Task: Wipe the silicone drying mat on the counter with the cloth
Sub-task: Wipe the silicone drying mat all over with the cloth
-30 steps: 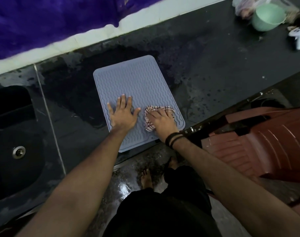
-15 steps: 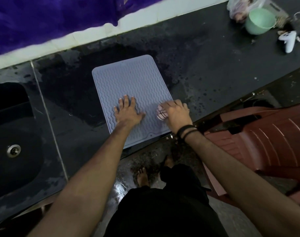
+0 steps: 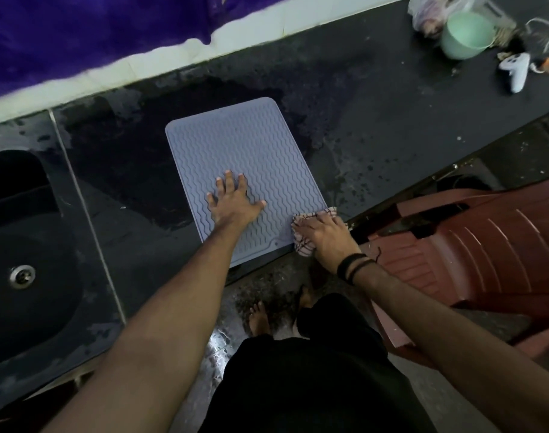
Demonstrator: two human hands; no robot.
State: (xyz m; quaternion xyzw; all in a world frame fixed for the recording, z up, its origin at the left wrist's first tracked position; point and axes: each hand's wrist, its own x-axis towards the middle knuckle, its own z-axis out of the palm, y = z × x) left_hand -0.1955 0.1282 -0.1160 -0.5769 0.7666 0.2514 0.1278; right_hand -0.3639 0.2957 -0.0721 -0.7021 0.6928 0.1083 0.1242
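Right hand (image 3: 324, 237) slid cloth (image 3: 301, 242) to mat (image 3: 235, 151) corner, gripping it | left hand (image 3: 234, 203) flat, fingers spread

Grey-blue wavy-ribbed mat (image 3: 245, 170), white-and-dark checked cloth (image 3: 301, 242), black counter (image 3: 376, 120)

There is just one camera, worn on the person's head. It looks forward and steeply down, from above and close, onto the dark worktop (image 3: 376, 98), both arms, and the floor (image 3: 216, 335) by the person's feet.
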